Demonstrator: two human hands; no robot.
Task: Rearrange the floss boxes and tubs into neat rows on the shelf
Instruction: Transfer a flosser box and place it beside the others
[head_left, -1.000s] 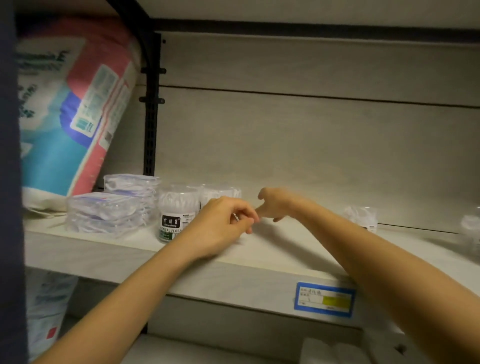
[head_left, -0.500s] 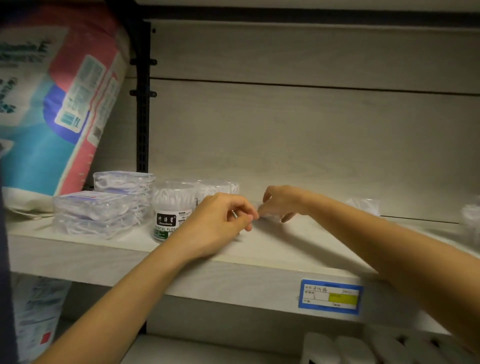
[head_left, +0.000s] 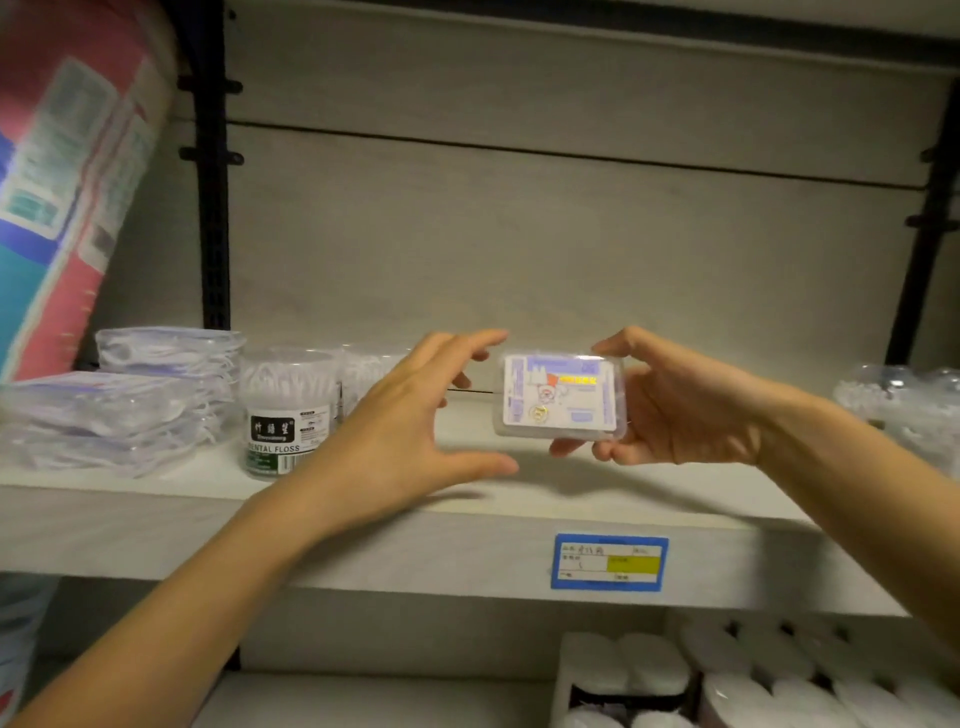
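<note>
My right hand (head_left: 675, 405) holds a flat clear floss box (head_left: 560, 397) with a pale purple label, tilted up above the shelf (head_left: 363, 540). My left hand (head_left: 400, 436) hovers just left of the box with fingers spread, apart from it. A round floss tub (head_left: 288, 415) with a black and green label stands at the left, with a second tub (head_left: 371, 374) behind it, partly hidden by my left hand. Two stacks of flat floss boxes (head_left: 104, 421) fill the far left of the shelf.
A big pink and blue soft pack (head_left: 67, 182) leans at the upper left. More clear packs (head_left: 904, 410) lie at the shelf's right end. A blue price tag (head_left: 609, 563) is on the shelf edge. White rolls (head_left: 727, 680) sit on the shelf below.
My right hand has lifted a flat floss box off the shelf and turned its label toward me. My left hand has opened from a pinch and spread beside the box.
</note>
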